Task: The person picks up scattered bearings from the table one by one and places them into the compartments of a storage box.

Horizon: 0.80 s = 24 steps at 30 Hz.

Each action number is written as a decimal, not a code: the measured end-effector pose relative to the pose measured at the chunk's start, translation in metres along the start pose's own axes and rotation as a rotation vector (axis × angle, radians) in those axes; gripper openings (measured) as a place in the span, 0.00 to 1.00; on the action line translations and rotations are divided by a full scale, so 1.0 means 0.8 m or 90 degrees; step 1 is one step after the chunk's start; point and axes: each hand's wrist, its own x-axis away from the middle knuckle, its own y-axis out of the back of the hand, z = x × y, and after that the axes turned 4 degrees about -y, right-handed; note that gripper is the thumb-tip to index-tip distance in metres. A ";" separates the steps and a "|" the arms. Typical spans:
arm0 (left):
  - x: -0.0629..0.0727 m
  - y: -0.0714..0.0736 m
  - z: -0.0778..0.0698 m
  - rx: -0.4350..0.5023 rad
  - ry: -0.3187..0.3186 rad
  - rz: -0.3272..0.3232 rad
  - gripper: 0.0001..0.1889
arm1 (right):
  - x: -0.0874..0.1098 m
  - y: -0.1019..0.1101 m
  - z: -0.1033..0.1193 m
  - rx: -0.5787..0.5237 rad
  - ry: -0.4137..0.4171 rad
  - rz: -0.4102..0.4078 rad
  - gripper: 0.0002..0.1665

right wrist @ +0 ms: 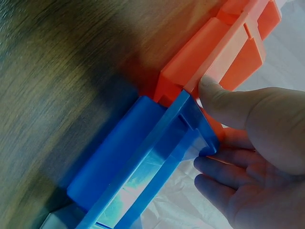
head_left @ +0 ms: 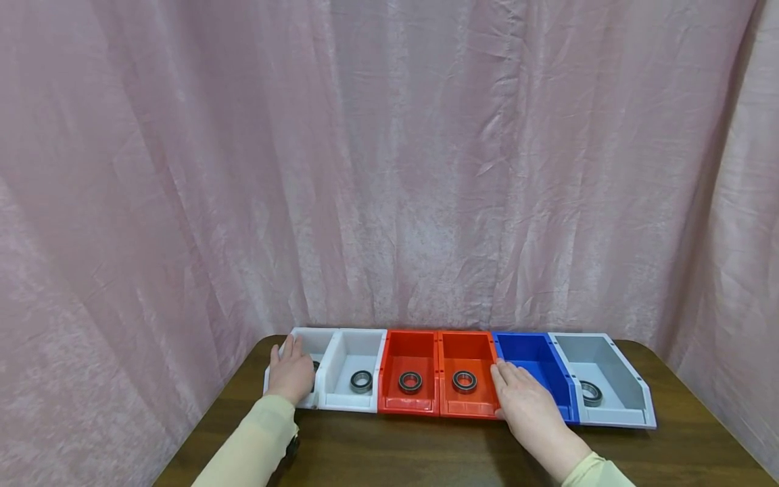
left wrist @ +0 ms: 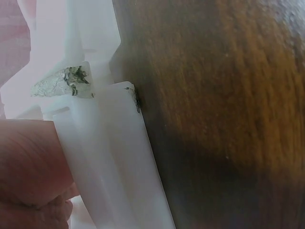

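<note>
My left hand [head_left: 291, 370] lies over the leftmost white storage bin [head_left: 322, 333], fingers extended toward its back. It partly hides a dark ball bearing [head_left: 316, 366] inside. In the left wrist view, part of that hand shows beside the white bin wall [left wrist: 114, 143]. My right hand [head_left: 531, 404] is at the border of an orange bin [head_left: 465, 336] and a blue bin [head_left: 529, 343]. Its thumb [right wrist: 212, 93] touches the orange bin's front edge, while the other fingers [right wrist: 219, 167] stretch out, slightly bent, by the blue bin's side wall.
Bearings lie in the second white bin [head_left: 362, 338], the red bin [head_left: 410, 338], the orange bin and the grey bin [head_left: 608, 365]. All bins stand in a row on a brown wooden table [head_left: 389, 446], before a pink curtain [head_left: 389, 169]. My hand covers part of the blue bin.
</note>
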 end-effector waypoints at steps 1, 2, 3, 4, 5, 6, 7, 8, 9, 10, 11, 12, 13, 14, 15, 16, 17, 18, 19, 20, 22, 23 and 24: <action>0.001 0.001 -0.001 -0.001 0.000 0.003 0.12 | 0.000 0.000 0.000 0.000 0.000 0.000 0.43; 0.001 0.002 -0.001 -0.004 0.000 0.005 0.12 | 0.000 0.000 0.000 0.002 0.001 -0.001 0.43; 0.001 0.003 -0.002 -0.008 0.000 0.007 0.12 | 0.000 0.000 0.000 0.003 0.002 -0.001 0.43; 0.002 0.004 -0.003 -0.011 0.000 0.010 0.13 | 0.001 0.000 0.000 0.004 0.004 -0.003 0.43; 0.002 0.005 -0.003 -0.012 0.000 0.011 0.13 | 0.001 0.000 0.000 0.006 0.005 -0.006 0.43; 0.002 0.006 -0.004 -0.012 0.001 0.013 0.12 | 0.001 -0.001 0.000 0.008 0.007 -0.008 0.43; 0.002 0.006 -0.004 -0.011 0.001 0.016 0.12 | 0.001 -0.001 0.000 0.009 0.008 -0.010 0.43; 0.002 0.006 -0.004 -0.009 0.001 0.018 0.12 | 0.001 -0.001 0.000 0.010 0.009 -0.012 0.43; 0.002 0.006 -0.005 -0.008 0.001 0.019 0.12 | 0.002 -0.001 0.000 0.009 0.009 -0.013 0.43; 0.002 0.006 -0.005 -0.005 0.003 0.023 0.11 | 0.002 -0.001 0.000 0.009 0.009 -0.014 0.43; 0.002 0.006 -0.005 -0.002 0.005 0.026 0.11 | 0.002 0.000 0.000 0.008 0.009 -0.013 0.43; 0.001 0.005 -0.005 0.003 0.008 0.029 0.11 | 0.002 0.000 0.000 0.008 0.009 -0.012 0.43; 0.001 0.005 -0.006 0.004 0.009 0.031 0.10 | 0.002 0.000 0.000 0.007 0.009 -0.010 0.43; 0.000 0.005 -0.006 0.004 0.012 0.033 0.10 | 0.002 0.000 -0.001 0.007 0.009 -0.009 0.43; 0.000 0.005 -0.006 0.004 0.013 0.035 0.10 | 0.002 0.000 -0.001 0.007 0.008 -0.008 0.43; -0.001 0.004 -0.006 0.006 0.015 0.038 0.10 | 0.002 0.000 -0.001 0.008 0.009 -0.007 0.43; -0.001 0.003 -0.005 0.007 0.014 0.040 0.11 | 0.001 0.000 -0.001 0.009 0.009 -0.008 0.43; -0.003 0.000 -0.002 0.004 0.011 0.040 0.11 | 0.001 -0.001 -0.001 0.010 0.009 -0.008 0.43; -0.003 0.000 -0.002 0.002 0.011 0.043 0.11 | 0.001 -0.001 -0.001 0.011 0.009 -0.010 0.43; -0.004 -0.003 0.000 0.001 0.007 0.043 0.11 | 0.001 -0.002 -0.001 0.011 0.009 -0.013 0.43; -0.005 -0.004 0.001 0.004 0.005 0.047 0.11 | 0.001 -0.002 -0.001 0.012 0.010 -0.021 0.43; -0.005 -0.003 0.001 0.004 0.005 0.049 0.11 | 0.001 -0.003 -0.001 0.013 0.011 -0.027 0.44; -0.004 -0.002 0.001 0.005 0.005 0.053 0.11 | 0.001 -0.004 -0.001 0.014 0.013 -0.032 0.44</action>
